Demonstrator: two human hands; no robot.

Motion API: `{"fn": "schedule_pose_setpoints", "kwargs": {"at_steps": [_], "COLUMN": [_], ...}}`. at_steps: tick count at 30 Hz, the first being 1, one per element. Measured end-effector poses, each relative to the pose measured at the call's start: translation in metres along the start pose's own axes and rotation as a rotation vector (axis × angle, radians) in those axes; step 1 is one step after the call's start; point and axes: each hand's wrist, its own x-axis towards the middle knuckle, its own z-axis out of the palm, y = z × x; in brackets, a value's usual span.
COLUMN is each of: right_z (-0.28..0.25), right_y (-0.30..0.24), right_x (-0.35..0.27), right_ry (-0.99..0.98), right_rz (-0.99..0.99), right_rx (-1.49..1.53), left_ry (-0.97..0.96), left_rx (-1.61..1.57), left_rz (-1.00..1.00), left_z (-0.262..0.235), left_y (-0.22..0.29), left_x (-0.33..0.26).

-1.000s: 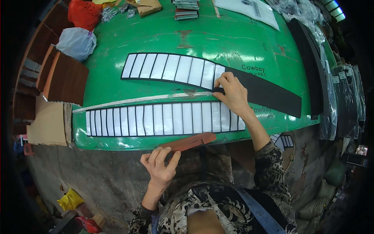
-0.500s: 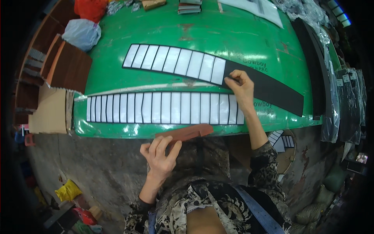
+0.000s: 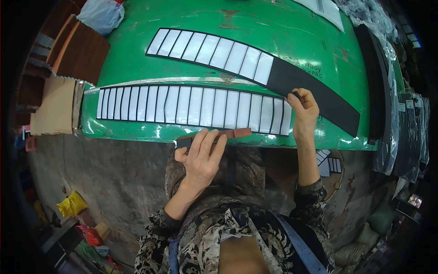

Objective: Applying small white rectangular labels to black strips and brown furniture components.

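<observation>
My left hand (image 3: 201, 157) is closed around a narrow reddish-brown block or stack of strips (image 3: 242, 132) at the table's near edge; a dark piece shows at its left end. Thumb and fingers of my right hand (image 3: 305, 112) pinch a small dark piece (image 3: 297, 95). That hand is by the right end of the near strip (image 3: 196, 107), a long black-edged band covered with white rectangles. Farther back lies a second black strip (image 3: 335, 106), slanting down to the right. White panels (image 3: 210, 49) cover its left part, while its right part is plain black.
Both strips lie on a glossy green table (image 3: 125, 64). Brown boards (image 3: 82, 55) and a cardboard box (image 3: 50, 107) stand at the left, near a white plastic bag (image 3: 102, 17). Long dark pieces (image 3: 367, 82) and plastic-wrapped ones line the right edge. A round container (image 3: 335, 176) holds white-panelled scraps below.
My right hand has left the panel edge on the far strip and come nearer, now pinching a small dark piece. My left hand still holds the brown block. The whole view has shifted.
</observation>
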Motion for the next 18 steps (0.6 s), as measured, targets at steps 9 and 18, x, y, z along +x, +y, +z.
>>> {"fn": "schedule_pose_setpoints", "kwargs": {"at_steps": [9, 18], "right_z": [0.014, 0.018], "right_y": [-0.014, -0.018], "right_x": [-0.038, -0.055], "right_ry": [-0.140, -0.222], "right_rz": [0.051, 0.079], "right_rx": [0.065, 0.002], "left_ry": [-0.047, -0.052], "left_rx": [-0.078, -0.120], "left_rz": [-0.085, -0.095], "left_z": [0.011, 0.014], "left_y": [0.017, 0.016], "left_x": [-0.004, -0.007]}}
